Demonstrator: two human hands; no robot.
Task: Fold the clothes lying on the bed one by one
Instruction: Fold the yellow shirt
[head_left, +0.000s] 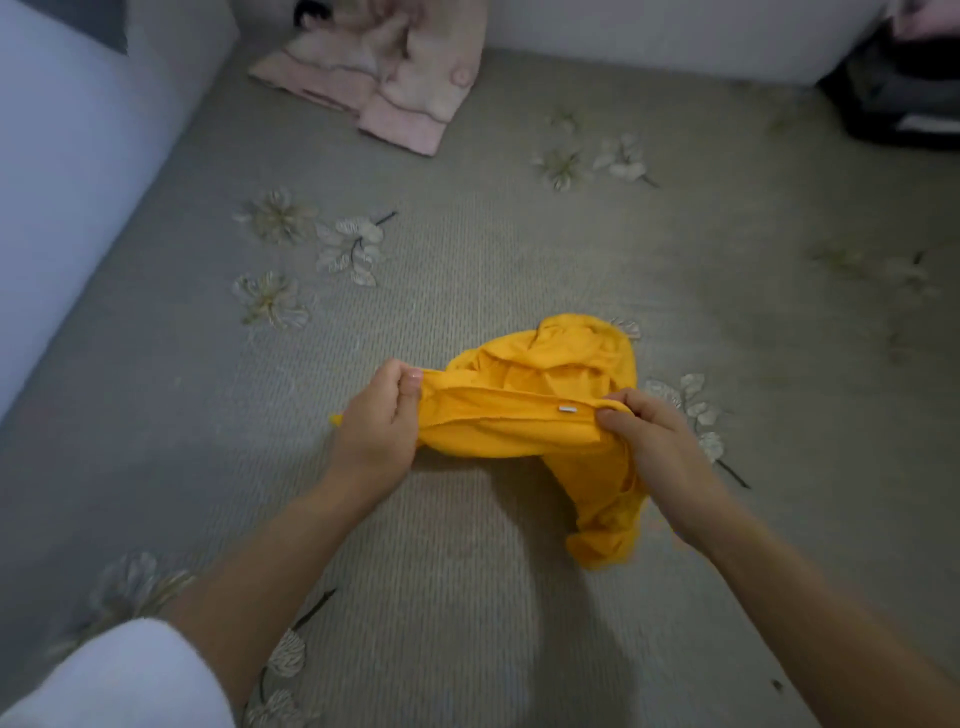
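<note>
Sleeve (119, 675), white and soft, is covering the left arm down in the near corner. Both bare arms are reaching forward over the bed cover (467, 597), which is grey with pale flowers on it.

The left hand (376, 421) is pinching one end of the yellow top (509, 426), with its thumb and curled fingers closed on the cloth. The right hand (660, 447) is pinching the other end, and its fingertips are curling over the same edge. That edge is stretching straight between the two hands. A tiny white tag (567, 409) is sitting on it, close to the right fingers.

The rest of the yellow top is bunching up on the bed just behind the hands. One part is hanging down under the right hand, and it is looking a bit blurry.

Farther back, a pile of pink clothes (395, 78) is lying well apart from the yellow top. A dark thing (893, 98) is sitting in the far right corner, too dim to make out.
</note>
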